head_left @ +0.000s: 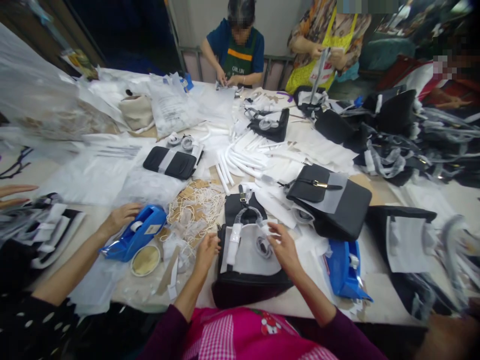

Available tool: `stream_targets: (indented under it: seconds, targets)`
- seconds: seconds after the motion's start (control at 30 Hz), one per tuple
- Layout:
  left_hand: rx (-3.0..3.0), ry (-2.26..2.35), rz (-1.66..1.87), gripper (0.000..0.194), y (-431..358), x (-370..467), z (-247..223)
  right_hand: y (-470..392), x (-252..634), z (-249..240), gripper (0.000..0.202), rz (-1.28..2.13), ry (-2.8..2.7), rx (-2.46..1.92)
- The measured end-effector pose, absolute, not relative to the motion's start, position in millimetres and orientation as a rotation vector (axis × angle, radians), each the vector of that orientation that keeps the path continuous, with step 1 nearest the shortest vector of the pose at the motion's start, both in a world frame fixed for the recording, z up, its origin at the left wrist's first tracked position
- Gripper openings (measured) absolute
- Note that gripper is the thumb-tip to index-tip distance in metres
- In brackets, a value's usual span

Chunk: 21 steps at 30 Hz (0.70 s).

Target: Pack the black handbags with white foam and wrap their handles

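Observation:
A black handbag [247, 295] rests in front of me, with a pale protective sheet [245, 250] over its upper face. Its handle [234, 242] is wrapped in white and clear material, and a coiled wrapped strap [263, 246] lies beside it. My left hand [207, 251] is by the bag's left edge, fingers loosely bent and apart, with nothing visible in them. At the other side, my right hand [283, 245] has its fingertips on the white-wrapped right end of the handle. Just behind lies a smaller black piece with a buckle [242, 200].
Blue tape dispensers [144, 232] [343, 272] flank the bag. A round tub [145, 260] and tangled cords [197, 207] lie left. Black bags [332, 200] [172, 162] and white tubes [240, 155] cover the table. A co-worker's hand [122, 217] reaches in from the left; others work opposite.

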<state>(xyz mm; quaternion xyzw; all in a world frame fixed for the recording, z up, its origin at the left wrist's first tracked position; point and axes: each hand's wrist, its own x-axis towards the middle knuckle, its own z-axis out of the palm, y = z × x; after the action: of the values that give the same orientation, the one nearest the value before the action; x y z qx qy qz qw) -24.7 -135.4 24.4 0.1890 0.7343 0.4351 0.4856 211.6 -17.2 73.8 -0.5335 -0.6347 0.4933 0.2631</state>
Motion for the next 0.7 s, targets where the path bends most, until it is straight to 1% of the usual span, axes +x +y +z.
stream_targets:
  seconds: [0.07, 0.13, 0.23, 0.33, 0.47, 0.6, 0.7]
  targets:
    - [0.436, 1.891, 1.006, 0.031, -136.3, -32.8, 9.3, 6.5, 244.5, 61.4, 0.048, 1.163, -1.813, -1.65]
    - [0.402, 1.929, 0.954, 0.025, -133.1, -32.8, -4.8, 25.5, 261.0, 44.7, 0.054, 1.177, -1.866, -1.757]
    - [0.373, 1.959, 0.945, 0.031, -123.9, -24.6, -14.6, 39.4, 256.6, 24.7, 0.069, 1.308, -1.965, -1.681]
    - [0.354, 1.9, 0.993, 0.036, -116.8, -17.5, -8.1, 43.7, 239.8, 18.3, 0.079, 1.339, -2.079, -1.51]
    - [0.369, 1.647, 1.101, 0.04, -115.7, -13.0, 11.2, 54.1, 234.0, 21.7, 0.076, 1.307, -2.28, -1.343]
    - [0.278, 1.272, 1.23, 0.045, -116.4, -7.6, 24.0, 70.6, 239.2, 28.9, 0.071, 1.2, -2.53, -1.323]
    - [0.225, 1.161, 1.237, 0.047, -113.6, -5.7, 32.8, 82.0, 236.9, 40.4, 0.077, 1.067, -2.695, -1.319]
